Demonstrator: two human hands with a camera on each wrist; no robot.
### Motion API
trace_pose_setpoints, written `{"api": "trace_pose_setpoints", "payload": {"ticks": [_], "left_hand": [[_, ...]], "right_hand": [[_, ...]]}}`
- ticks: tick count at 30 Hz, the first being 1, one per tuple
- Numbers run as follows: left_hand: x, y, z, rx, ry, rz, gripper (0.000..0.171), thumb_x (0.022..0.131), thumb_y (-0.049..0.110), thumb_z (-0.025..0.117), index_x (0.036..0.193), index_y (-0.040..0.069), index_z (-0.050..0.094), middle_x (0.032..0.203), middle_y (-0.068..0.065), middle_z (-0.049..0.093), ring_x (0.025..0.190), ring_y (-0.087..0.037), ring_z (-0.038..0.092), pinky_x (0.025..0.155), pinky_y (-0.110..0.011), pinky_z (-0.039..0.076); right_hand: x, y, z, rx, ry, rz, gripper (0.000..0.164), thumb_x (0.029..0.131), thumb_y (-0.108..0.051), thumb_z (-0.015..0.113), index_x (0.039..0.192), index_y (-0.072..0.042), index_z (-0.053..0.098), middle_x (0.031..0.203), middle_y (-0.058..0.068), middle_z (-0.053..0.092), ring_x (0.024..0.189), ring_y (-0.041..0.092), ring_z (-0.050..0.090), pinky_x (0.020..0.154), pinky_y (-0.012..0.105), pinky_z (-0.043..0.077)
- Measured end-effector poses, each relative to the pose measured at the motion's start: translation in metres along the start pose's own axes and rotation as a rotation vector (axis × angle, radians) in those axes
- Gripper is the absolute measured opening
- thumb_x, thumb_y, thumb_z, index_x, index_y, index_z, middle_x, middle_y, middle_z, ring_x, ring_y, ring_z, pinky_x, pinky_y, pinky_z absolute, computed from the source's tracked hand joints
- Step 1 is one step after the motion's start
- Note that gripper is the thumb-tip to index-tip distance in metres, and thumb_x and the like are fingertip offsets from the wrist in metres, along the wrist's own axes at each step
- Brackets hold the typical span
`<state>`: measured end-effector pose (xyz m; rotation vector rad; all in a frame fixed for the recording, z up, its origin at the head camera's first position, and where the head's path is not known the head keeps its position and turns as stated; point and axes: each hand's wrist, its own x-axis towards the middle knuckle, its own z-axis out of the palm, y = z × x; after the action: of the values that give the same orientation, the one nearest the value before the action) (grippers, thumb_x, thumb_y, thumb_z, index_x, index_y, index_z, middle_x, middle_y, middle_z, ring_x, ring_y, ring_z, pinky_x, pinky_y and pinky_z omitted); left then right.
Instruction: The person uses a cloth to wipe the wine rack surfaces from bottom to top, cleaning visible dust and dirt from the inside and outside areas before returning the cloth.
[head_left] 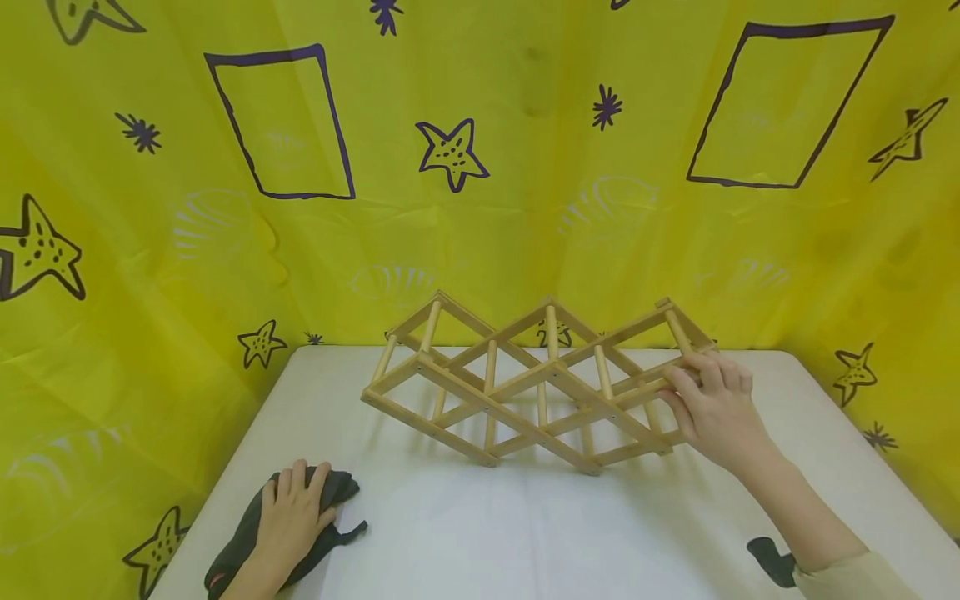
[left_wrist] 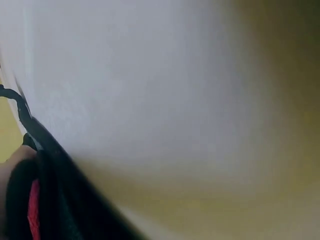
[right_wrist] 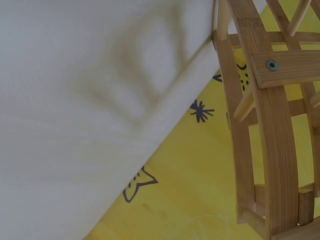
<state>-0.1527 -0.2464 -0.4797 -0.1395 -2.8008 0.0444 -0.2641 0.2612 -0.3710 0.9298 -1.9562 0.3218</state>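
A folding wooden wine rack (head_left: 555, 371), its slats crossed in diamonds and joined by round dowels, stretches over the back half of the white table. My right hand (head_left: 716, 408) grips the rack's right end with fingers and thumb. Close up in the right wrist view are the wine rack's slats (right_wrist: 280, 160) and a screw head; the hand itself is out of that view. At the front left, my left hand (head_left: 288, 517) rests on a bunched dark cloth (head_left: 243, 533), its fingers extended over the top. A red patch shows on the dark cloth (left_wrist: 65, 195) in the left wrist view.
The white table (head_left: 450, 533) ends at the back against a yellow curtain (head_left: 525, 225) printed with stars and frames. This curtain also hangs along both sides. A small dark piece (head_left: 768, 562) lies beside the right forearm, partly covered by it.
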Motion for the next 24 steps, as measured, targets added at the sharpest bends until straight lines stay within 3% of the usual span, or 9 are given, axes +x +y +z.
{"api": "trace_pose_setpoints", "payload": {"ticks": [6, 17, 24], "left_hand": [[0.002, 0.001, -0.003, 0.015, -0.079, -0.013, 0.059, 0.068, 0.03, 0.076, 0.115, 0.006, 0.049, 0.108, -0.021, 0.04, 0.097, -0.037, 0.038, 0.079, -0.055, 0.03], [0.004, 0.0, -0.01, 0.012, -0.079, -0.001, 0.059, 0.068, 0.032, 0.076, 0.114, 0.007, 0.049, 0.11, -0.021, 0.041, 0.098, -0.037, 0.04, 0.081, -0.055, 0.031], [0.016, 0.002, -0.032, -0.069, -0.168, 0.002, 0.062, 0.068, 0.035, 0.074, 0.117, 0.007, 0.049, 0.118, -0.021, 0.042, 0.103, -0.04, 0.041, 0.08, -0.058, 0.032]], "right_hand": [[-0.001, 0.0, 0.001, -0.003, 0.005, -0.004, 0.041, 0.097, -0.036, 0.034, 0.09, 0.0, 0.052, 0.099, 0.023, 0.039, 0.091, 0.042, 0.031, 0.066, 0.05, 0.019], [-0.001, 0.002, -0.001, -0.005, -0.005, -0.029, 0.041, 0.097, -0.036, 0.033, 0.091, 0.0, 0.052, 0.098, 0.023, 0.039, 0.093, 0.042, 0.03, 0.067, 0.05, 0.019], [0.001, -0.003, -0.009, -0.005, -0.053, 0.025, 0.047, 0.097, -0.041, 0.031, 0.092, 0.0, 0.055, 0.098, 0.023, 0.043, 0.092, 0.041, 0.035, 0.069, 0.053, 0.025]]}}
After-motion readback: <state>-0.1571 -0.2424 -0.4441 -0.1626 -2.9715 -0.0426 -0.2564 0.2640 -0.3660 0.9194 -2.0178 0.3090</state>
